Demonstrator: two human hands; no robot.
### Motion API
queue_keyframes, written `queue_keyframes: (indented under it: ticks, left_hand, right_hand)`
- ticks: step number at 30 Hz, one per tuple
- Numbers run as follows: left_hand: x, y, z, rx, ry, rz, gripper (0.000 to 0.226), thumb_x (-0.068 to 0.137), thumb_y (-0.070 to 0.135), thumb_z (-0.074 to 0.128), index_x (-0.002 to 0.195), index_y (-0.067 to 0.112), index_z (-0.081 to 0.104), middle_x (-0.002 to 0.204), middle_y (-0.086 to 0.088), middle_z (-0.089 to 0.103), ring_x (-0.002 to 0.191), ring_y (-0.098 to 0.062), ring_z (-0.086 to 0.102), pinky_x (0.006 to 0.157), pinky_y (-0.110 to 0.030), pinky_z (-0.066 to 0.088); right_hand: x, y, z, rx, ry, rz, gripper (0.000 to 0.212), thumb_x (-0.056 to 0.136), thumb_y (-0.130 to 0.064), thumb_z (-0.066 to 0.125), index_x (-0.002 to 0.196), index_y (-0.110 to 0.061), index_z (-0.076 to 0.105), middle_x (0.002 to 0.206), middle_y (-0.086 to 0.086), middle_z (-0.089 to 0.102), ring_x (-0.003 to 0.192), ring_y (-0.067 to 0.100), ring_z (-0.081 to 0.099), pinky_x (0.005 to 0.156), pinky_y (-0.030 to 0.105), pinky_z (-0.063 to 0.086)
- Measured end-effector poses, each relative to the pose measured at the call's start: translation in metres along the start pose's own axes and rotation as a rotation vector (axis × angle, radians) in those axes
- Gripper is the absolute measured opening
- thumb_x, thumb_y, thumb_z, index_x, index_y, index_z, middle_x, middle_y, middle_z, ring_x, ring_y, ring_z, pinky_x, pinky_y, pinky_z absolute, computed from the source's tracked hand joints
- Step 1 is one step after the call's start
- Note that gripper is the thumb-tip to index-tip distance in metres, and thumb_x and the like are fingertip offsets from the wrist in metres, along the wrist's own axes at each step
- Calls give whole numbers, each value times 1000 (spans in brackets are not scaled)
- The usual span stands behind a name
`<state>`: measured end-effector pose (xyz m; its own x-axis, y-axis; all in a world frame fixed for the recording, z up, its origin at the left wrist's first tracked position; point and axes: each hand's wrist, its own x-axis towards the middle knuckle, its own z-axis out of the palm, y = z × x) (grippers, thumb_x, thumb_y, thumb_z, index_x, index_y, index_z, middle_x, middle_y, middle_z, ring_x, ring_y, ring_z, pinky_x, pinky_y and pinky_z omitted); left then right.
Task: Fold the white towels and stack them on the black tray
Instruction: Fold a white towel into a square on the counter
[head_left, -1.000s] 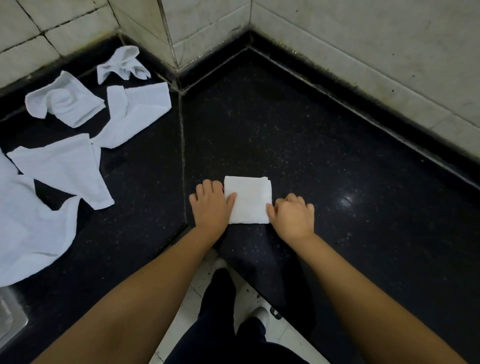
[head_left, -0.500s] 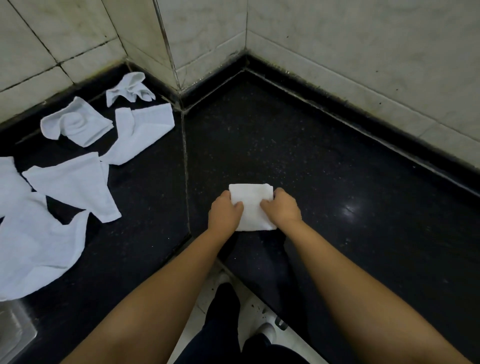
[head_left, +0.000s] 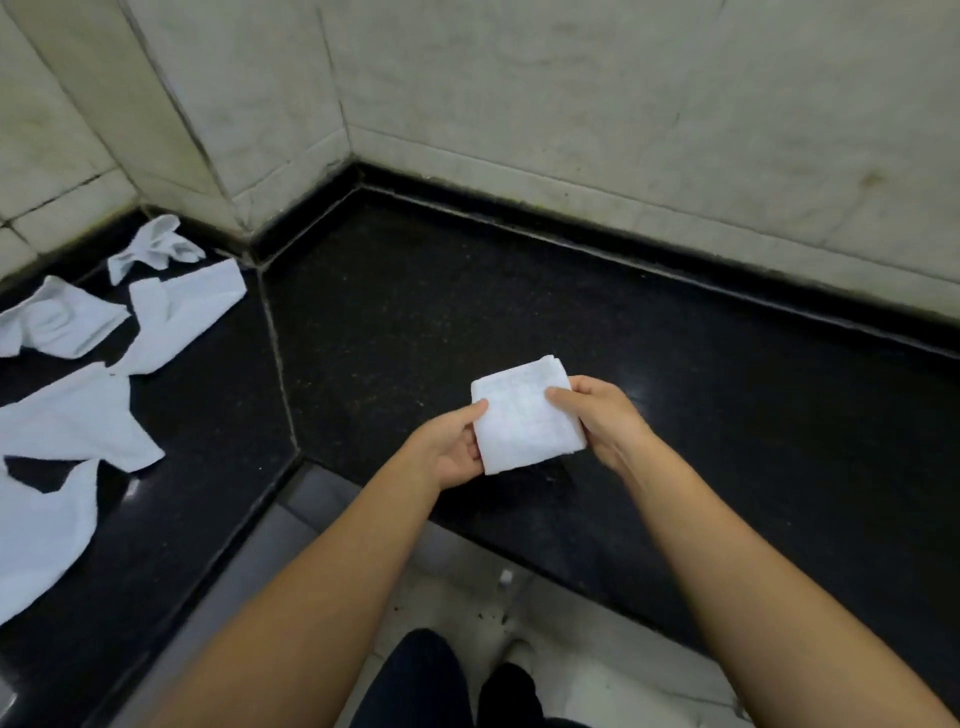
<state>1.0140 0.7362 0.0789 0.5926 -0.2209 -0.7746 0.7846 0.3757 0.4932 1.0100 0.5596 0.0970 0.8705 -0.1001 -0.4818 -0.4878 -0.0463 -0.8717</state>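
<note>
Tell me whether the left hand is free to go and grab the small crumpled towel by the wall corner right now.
Probably not yet. The left hand and right hand both grip the folded towel. The counter toward the crumpled towel looks unobstructed, but it lies far off to the left.

No readable text, labels, brands, numbers or signs anywhere in view.
</note>
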Motion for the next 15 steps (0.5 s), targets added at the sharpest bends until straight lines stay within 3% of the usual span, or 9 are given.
queue_keyframes:
  ticks: [2, 4, 8, 10, 15]
  left_hand:
    - [-6, -15, 21, 73, -57, -38, 27, 93, 14, 56, 117, 3, 57, 108, -11, 65, 109, -27, 59, 85, -42, 47]
    - [-13, -32, 45, 161, -102, -40, 28, 92, 9, 56, 118, 2, 56, 102, -11, 65, 101, -25, 61, 86, -40, 47]
    - [-32, -79, 90, 408, -203, 25, 7, 90, 3, 56, 95, 7, 60, 95, -10, 66, 83, -21, 64, 73, -37, 52]
    - [-45, -106, 108, 511, -265, 35, 8, 90, 3, 56, 89, 9, 60, 91, -7, 66, 81, -19, 64, 67, -34, 53]
    - [-78, -189, 149, 686, -391, 7, 12, 91, 2, 55, 84, 11, 59, 84, -5, 64, 75, -16, 62, 71, -33, 53]
  right_hand:
    - [-26, 14, -31, 43, 67, -7, 7, 89, -13, 59, 89, -13, 66, 102, 11, 70, 91, 26, 67, 82, 41, 54]
    - [-54, 33, -59, 86, 178, -17, 9, 90, -13, 58, 90, -13, 67, 102, 11, 70, 90, 25, 67, 76, 38, 54]
    - [-118, 83, -103, 171, 421, -20, 9, 90, -15, 60, 90, -13, 68, 102, 11, 71, 89, 25, 66, 77, 38, 53]
    - [-154, 108, -117, 227, 522, -23, 9, 89, -14, 60, 92, -12, 68, 103, 13, 71, 91, 26, 66, 82, 42, 53]
    - [-241, 164, -155, 348, 752, -20, 7, 89, -10, 60, 88, -16, 65, 96, 12, 68, 83, 23, 64, 74, 37, 53]
